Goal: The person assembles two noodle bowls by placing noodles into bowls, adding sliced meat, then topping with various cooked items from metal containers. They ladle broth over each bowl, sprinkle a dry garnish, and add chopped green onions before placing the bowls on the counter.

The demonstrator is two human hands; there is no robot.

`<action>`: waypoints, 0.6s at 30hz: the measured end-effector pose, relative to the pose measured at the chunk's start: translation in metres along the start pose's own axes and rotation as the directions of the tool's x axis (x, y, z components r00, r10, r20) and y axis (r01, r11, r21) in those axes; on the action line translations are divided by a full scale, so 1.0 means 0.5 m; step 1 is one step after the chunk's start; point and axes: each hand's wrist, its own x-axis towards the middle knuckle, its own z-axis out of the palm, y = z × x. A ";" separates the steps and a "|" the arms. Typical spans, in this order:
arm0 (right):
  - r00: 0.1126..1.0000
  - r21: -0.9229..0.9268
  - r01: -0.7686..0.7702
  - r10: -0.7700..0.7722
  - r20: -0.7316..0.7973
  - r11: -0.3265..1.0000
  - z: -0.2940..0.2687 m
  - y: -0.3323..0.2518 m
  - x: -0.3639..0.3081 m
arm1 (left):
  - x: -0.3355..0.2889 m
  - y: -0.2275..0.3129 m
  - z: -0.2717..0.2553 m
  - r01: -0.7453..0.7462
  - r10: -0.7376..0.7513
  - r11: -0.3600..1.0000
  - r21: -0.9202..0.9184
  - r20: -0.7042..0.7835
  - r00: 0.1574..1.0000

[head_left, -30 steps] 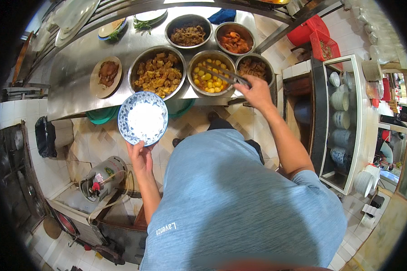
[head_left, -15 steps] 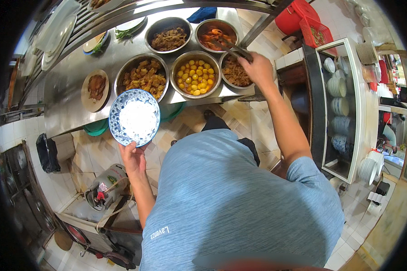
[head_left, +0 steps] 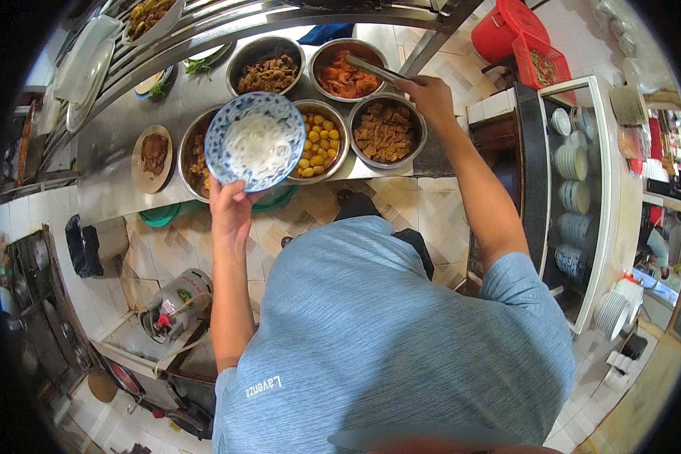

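Observation:
With my left hand (head_left: 230,208) I grip the near rim of a blue-and-white patterned bowl (head_left: 255,141), which has white food, seemingly rice, inside. The bowl is held above the counter and hides part of two pans beneath it. My right hand (head_left: 431,98) is closed on metal tongs (head_left: 374,69), whose tips reach into a steel bowl of orange-red food (head_left: 346,79) at the back. Nearer to me, beside that hand, sits a steel bowl of brown meat (head_left: 387,131). Round yellow eggs in broth (head_left: 321,144) show right of the patterned bowl.
A steel bowl of browned meat strips (head_left: 268,70) stands at the back of the steel counter (head_left: 106,178). An oval plate with meat (head_left: 153,158) lies at the left. Overhead runs a metal rack (head_left: 204,21). A dish cabinet (head_left: 575,204) stands at right.
The patterned bowl has moved right and farther over the counter. The tongs have swung from the brown meat bowl's edge into the orange-red food.

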 end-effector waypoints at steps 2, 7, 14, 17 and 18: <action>0.988 0.357 -0.144 0.112 0.111 0.923 -0.026 0.013 -0.019 | 0.033 -0.022 0.030 0.041 -0.040 0.998 0.053 -0.004 0.999; 0.958 0.709 -0.248 0.059 0.280 0.660 -0.051 0.007 -0.087 | 0.073 -0.065 0.083 0.083 -0.082 0.996 0.042 -0.043 0.996; 0.992 0.348 -0.039 -0.004 0.123 0.937 -0.002 -0.022 -0.075 | 0.072 -0.070 0.083 0.141 -0.141 0.990 -0.003 -0.042 0.989; 0.972 -0.177 0.189 -0.209 -0.104 0.966 0.029 -0.021 -0.015 | 0.062 -0.060 0.062 0.124 -0.126 0.992 -0.022 -0.067 0.990; 0.970 -0.253 0.204 -0.230 -0.080 0.946 0.043 -0.022 0.002 | 0.058 -0.055 0.053 0.113 -0.114 0.993 -0.028 -0.080 0.990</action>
